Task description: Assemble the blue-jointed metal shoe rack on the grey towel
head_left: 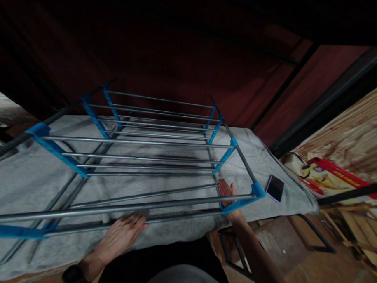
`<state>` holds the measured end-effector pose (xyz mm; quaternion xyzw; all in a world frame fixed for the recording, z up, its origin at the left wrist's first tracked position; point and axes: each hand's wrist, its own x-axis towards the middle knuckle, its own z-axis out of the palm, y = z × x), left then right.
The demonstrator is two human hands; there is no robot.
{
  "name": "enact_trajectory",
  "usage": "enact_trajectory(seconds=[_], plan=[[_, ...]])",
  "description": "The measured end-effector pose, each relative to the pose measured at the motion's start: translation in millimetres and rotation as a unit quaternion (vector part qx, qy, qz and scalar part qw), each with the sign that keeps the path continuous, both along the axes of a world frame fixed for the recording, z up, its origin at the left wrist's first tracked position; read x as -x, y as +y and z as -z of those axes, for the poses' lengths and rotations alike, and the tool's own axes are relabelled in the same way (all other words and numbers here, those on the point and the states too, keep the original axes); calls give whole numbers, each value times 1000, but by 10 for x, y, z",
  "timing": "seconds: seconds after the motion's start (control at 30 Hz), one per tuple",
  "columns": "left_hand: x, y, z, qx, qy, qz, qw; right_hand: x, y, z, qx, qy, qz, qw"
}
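A dim room with dark red walls holds a tabletop [26, 181] spread with a grey cloth [268, 156]. On it lies a metal shoe rack [138, 156] on its side, thin silver rods running between blue plastic joints. The left hand [123, 234] rests flat and open on the cloth at the near edge, fingers touching the lowest rod. The right hand [228, 194] is open too, palm down beside the near right blue joint, partly hidden behind a rod. A phone [275, 188] lies just right of the rack, near the cloth's edge.
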<state>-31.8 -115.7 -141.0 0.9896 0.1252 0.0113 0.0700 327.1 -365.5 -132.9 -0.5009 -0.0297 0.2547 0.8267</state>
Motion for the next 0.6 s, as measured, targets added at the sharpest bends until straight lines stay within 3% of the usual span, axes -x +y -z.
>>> enact_trajectory(seconds=[0.13, 0.33, 0.6], plan=[[-6, -5, -32, -13, 11, 2, 1000, -53, -5, 67, -16, 30, -17, 999], [-71, -15, -146, 28, -3, 7, 1000, -103, 6, 156, -21, 41, -14, 999], [-96, -10, -143, 11, -21, 23, 999, -50, 40, 5, -11, 4, -6, 1000]])
